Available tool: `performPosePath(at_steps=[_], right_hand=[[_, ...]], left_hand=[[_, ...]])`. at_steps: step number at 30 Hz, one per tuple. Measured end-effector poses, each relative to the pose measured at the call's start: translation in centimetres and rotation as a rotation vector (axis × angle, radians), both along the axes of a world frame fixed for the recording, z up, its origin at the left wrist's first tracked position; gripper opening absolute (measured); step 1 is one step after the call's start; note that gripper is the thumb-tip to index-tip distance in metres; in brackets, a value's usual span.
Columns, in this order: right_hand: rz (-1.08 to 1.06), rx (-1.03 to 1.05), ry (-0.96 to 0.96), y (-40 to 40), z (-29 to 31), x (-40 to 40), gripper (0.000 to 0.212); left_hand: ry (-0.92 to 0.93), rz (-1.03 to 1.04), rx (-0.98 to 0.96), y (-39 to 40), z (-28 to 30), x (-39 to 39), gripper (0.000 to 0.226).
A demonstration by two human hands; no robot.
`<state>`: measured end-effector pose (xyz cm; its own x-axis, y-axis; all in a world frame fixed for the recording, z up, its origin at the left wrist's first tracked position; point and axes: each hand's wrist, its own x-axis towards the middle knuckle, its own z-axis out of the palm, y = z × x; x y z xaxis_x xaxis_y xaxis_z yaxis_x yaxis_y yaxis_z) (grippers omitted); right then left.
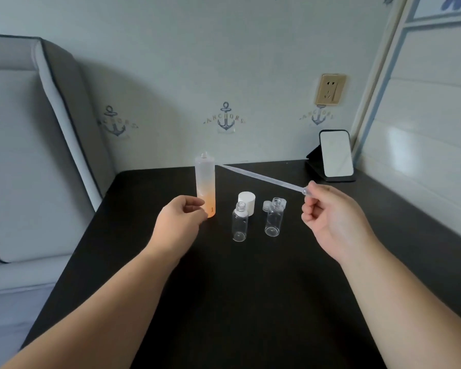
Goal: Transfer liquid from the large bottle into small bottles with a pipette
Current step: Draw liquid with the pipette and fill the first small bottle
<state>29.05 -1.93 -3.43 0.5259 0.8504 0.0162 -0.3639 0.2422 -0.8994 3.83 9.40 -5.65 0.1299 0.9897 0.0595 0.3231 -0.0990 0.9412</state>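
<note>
A tall frosted large bottle point(205, 179) with orange liquid in its lower part stands uncapped on the dark table point(250, 288). My left hand point(181, 222) sits at its base, thumb and fingers curled beside it; whether they grip it I cannot tell. My right hand point(328, 217) pinches the bulb end of a clear pipette point(261, 177), whose tip points left toward the large bottle's neck. Two small clear bottles stand open between my hands: one on the left point(240, 222), one on the right point(274, 218). Both look empty.
A white cap point(246, 199) stands behind the left small bottle, and small clear caps point(266, 205) lie by the right one. A standing mirror point(336, 155) is at the back right. A padded headboard point(37, 142) lies left of the table; a wall socket point(330, 89) is above.
</note>
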Motion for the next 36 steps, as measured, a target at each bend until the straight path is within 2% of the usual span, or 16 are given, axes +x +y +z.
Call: performPosePath(at_steps=[4,9,15,17,25,36], right_hand=[[0.042,0.044,0.066,2.4,0.6,0.4,0.018],[0.069,0.075,0.091,3.4,-0.1,1.5,0.015],[0.051,0.108,0.167,3.3,-1.3,2.1,0.016],[0.063,0.112,0.165,3.1,-1.8,2.3,0.015],[0.103,0.089,0.136,3.0,-3.1,2.1,0.014],[0.097,0.135,0.17,2.5,-3.1,2.5,0.017]], left_hand=[[0.164,-0.165,0.043,-0.3,-0.8,1.4,0.031],[0.399,-0.286,0.137,-1.0,-1.5,3.8,0.063],[0.497,-0.314,0.205,-1.2,-2.0,5.1,0.032],[0.514,-0.336,0.222,-1.3,-2.0,4.6,0.028],[0.546,-0.419,0.177,-2.6,-1.9,1.5,0.026],[0.534,-0.452,0.229,-3.2,-2.3,0.7,0.03]])
